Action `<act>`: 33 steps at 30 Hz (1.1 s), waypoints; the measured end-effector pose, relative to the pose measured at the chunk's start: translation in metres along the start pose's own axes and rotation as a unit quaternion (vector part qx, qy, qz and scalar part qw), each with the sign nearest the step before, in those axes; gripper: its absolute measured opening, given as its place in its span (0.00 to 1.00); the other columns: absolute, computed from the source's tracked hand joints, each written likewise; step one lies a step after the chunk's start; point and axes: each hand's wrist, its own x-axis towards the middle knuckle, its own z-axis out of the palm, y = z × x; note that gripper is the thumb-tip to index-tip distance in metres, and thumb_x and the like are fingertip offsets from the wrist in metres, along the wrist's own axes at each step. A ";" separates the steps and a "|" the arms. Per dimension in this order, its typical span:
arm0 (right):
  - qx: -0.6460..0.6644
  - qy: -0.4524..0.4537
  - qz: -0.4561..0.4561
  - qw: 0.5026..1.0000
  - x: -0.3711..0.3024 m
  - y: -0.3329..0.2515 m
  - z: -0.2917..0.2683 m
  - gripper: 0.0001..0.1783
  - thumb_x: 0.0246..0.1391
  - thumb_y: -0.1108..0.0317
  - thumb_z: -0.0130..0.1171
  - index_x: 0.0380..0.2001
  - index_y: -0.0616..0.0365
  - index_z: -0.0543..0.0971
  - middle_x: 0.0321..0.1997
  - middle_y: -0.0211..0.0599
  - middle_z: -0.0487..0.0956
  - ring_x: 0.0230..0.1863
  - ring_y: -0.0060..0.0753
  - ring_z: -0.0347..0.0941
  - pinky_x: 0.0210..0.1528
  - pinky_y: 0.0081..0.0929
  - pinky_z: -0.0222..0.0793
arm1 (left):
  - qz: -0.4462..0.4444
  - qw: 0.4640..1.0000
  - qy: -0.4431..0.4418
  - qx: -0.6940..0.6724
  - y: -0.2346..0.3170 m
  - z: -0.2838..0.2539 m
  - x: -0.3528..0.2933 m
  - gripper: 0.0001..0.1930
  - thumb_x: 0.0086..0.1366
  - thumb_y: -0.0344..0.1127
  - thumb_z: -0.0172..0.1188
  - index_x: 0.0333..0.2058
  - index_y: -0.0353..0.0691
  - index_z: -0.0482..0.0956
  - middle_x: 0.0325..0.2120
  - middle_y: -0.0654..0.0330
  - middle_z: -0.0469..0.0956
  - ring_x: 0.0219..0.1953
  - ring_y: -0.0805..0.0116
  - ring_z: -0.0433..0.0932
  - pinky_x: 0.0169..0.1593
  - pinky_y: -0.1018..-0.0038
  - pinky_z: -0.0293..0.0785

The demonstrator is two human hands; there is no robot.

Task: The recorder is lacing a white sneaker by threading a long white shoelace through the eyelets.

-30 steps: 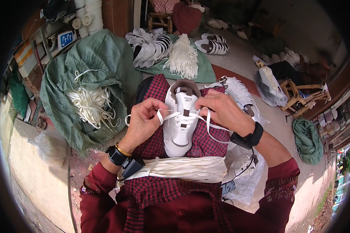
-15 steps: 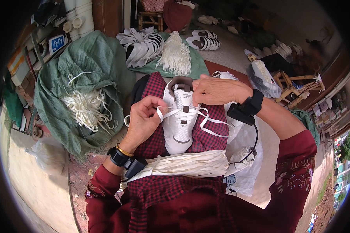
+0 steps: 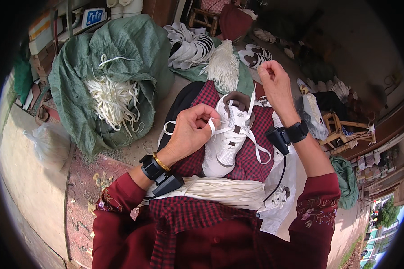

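A white sneaker [image 3: 223, 148] with a brown lining lies on my lap over a red-and-black checked cloth [image 3: 260, 159], toe toward me. My left hand [image 3: 188, 130], at the shoe's left side, pinches a white shoelace [image 3: 212, 127] that crosses the tongue; a loop of lace sticks out behind this hand. My right hand [image 3: 276, 87] is raised beyond the shoe's right side, fingertips pressed together; what they hold, if anything, I cannot make out. Just below them a lace end stands up from the eyelets, and another loop hangs to the right. A bundle of white laces [image 3: 224, 192] lies across my lap.
At left, a large green sack [image 3: 152, 54] gapes around a tangle of white laces [image 3: 114, 101]. Beyond my lap are stacked white shoe parts [image 3: 191, 45] and a lace pile [image 3: 223, 65] on green cloth. A bamboo stool [image 3: 345, 130] stands at right.
My right hand has left the shoe's right side and risen up and away, and a lace end now stands upright there. My left hand still pinches its lace. The view has shifted.
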 end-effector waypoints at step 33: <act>-0.025 -0.256 -0.173 0.951 -0.070 -0.016 0.017 0.15 0.49 0.83 0.56 0.41 0.62 0.68 0.36 0.46 0.76 0.41 0.50 0.73 0.40 0.43 0.69 | 0.046 0.983 0.030 0.177 0.019 -0.006 0.013 0.11 0.73 0.36 0.60 0.41 0.32 0.82 0.32 0.62 0.83 0.31 0.79 0.79 0.34 0.79 0.77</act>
